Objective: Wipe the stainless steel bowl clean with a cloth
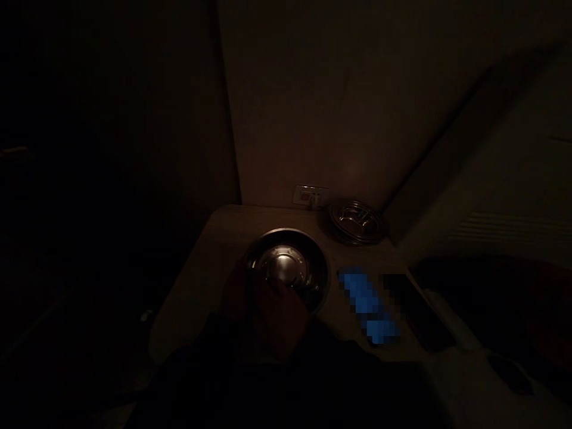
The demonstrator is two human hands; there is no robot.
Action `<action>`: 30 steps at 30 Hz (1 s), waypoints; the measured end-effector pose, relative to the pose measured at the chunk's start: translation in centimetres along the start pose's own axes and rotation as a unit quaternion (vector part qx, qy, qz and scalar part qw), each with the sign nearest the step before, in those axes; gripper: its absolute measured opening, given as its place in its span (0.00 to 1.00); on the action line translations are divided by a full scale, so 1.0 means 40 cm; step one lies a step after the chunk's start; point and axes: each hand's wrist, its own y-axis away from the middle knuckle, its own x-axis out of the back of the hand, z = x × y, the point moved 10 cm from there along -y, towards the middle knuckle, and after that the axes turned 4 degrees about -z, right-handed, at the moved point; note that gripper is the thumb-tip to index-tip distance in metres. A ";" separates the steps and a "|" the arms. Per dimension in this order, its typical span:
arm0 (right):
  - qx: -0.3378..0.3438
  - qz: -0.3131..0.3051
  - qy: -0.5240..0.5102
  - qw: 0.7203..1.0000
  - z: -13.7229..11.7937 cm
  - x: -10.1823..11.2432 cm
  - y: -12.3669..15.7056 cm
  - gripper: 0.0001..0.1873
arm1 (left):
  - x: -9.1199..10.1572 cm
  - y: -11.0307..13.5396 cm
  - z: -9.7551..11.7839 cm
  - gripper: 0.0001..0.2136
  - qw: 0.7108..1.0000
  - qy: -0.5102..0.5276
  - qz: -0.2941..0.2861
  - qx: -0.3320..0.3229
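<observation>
The scene is very dark. A round steel bowl (286, 265) sits in the middle of a small light table (201, 280). One hand, which I take to be my right hand (272, 316), lies over the bowl's near rim, coming out of a dark sleeve at the bottom of the view. Its fingers are lost in shadow, so I cannot tell whether they grip the rim or only rest on it. My left hand does not show.
A second steel dish (357, 221) stands at the table's back right, near a wall socket (310, 195). A blue blurred object (367, 305) and a flat dark slab (417, 313) lie right of the bowl. Walls close in behind; darkness fills the left.
</observation>
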 end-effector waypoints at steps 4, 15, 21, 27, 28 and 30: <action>-0.031 -0.029 0.033 0.999 0.021 -0.004 0.047 0.24 | 0.003 0.009 0.039 0.13 1.000 -0.006 -0.011 -0.017; -0.020 -0.032 0.062 0.997 0.039 0.000 0.084 0.23 | -0.004 0.018 0.021 0.14 0.999 0.032 -0.012 -0.017; -0.003 0.033 -0.003 0.999 -0.002 -0.026 0.038 0.27 | 0.004 0.009 0.016 0.09 0.999 0.004 0.002 -0.034; 0.004 0.033 0.066 0.997 0.020 -0.006 0.068 0.23 | 0.001 0.011 0.034 0.16 0.996 0.086 0.001 -0.012; 0.006 0.030 0.079 0.996 0.030 0.000 0.080 0.22 | 0.000 0.011 0.035 0.16 0.995 0.096 -0.002 -0.009; 0.012 0.023 0.103 0.994 0.047 0.012 0.101 0.21 | -0.003 0.010 0.027 0.17 0.994 0.108 -0.009 0.007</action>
